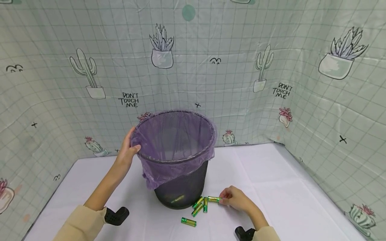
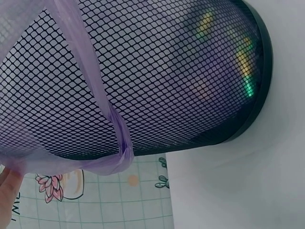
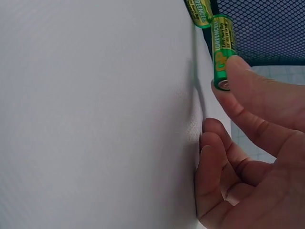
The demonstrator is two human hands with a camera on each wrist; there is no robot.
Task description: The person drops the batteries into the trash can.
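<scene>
A black mesh wastebasket [image 1: 181, 194], lined with a purple plastic bag [image 1: 178, 170] folded over its rim, stands on the white table. My left hand [image 1: 128, 150] grips the left side of its rim, thumb over the bag; only a bit of that hand [image 2: 8, 193] enters the left wrist view. Beside the basket's base, my right hand [image 1: 236, 198] pinches one end of a green and gold battery [image 3: 222, 43] between thumb and index finger. More such batteries lie close by: a small cluster with an upright-looking one [image 1: 205, 205], and a separate battery [image 1: 188, 222] nearer the front.
Green and yellow shapes [image 2: 245, 67] show through the mesh near the basket's bottom. A curtain [image 1: 193, 83] with a grid and cactus prints hangs behind the table [image 1: 253, 167] and along both sides. Each wrist wears a black device [image 1: 117, 216].
</scene>
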